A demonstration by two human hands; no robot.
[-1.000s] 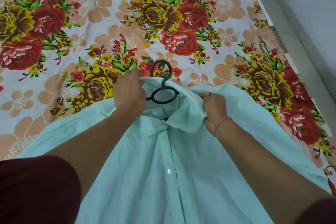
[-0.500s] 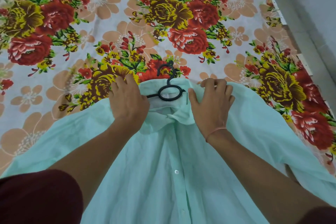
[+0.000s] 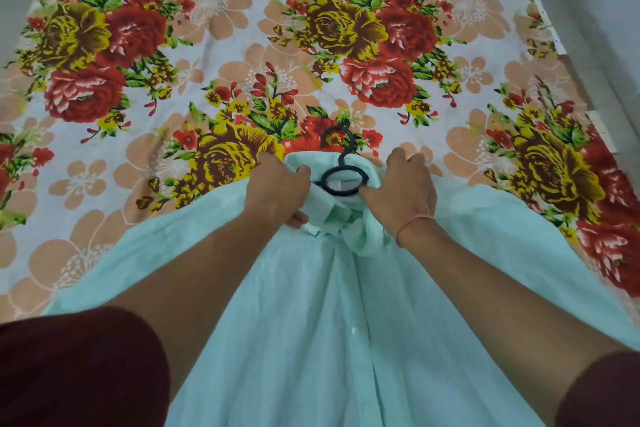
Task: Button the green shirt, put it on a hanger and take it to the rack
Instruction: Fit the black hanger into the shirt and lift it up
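Observation:
The pale green shirt [image 3: 311, 340] lies flat on the bed, collar away from me, its front placket buttoned with a white button showing. A black plastic hanger [image 3: 341, 170] sits inside it; only its hook and neck ring stick out past the collar. My left hand [image 3: 277, 192] grips the left side of the collar, fingers curled into the cloth. My right hand [image 3: 401, 196] grips the right side of the collar, thumb touching the hanger ring. The collar is bunched between both hands. The hanger's arms are hidden under the fabric.
A flowered bedsheet [image 3: 242, 62] in red, yellow and peach covers the bed. The bed's right edge [image 3: 554, 45] meets a grey floor and wall at the far right. Dark maroon sleeves show at both bottom corners.
Both hands have closed in on the collar around the hanger ring. The right hand went from lying flat on the shoulder to gripping the collar, and the collar is more bunched.

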